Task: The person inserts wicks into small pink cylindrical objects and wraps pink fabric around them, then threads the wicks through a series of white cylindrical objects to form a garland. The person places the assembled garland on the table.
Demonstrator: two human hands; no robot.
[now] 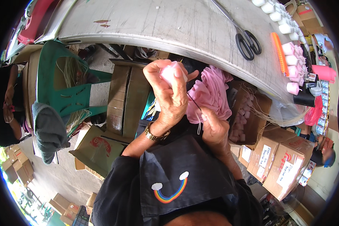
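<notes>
Above my lap, my left hand (168, 96) is closed round a small pink wax-like block (170, 73), its fingers curled over the sides. A thin dark needle-like tool (193, 101) slants between my two hands, its upper end near the left palm. My right hand (215, 130) pinches the lower end of that tool. From the right fingertips hangs a short loop of white cord (199, 127). Behind both hands lies a bunched pink cloth (213, 90). An open carton (258, 124) right of my right hand holds several similar pink blocks and long pale cords.
Black-handled scissors (248, 44) and an orange cutter (278, 54) lie on the grey table (158, 26). Rows of white pieces (277, 17) and pink pieces (293, 60) line its right edge. A green chair (64, 83) with a towel (49, 130) stands left; another person's hands (8, 109) show beyond.
</notes>
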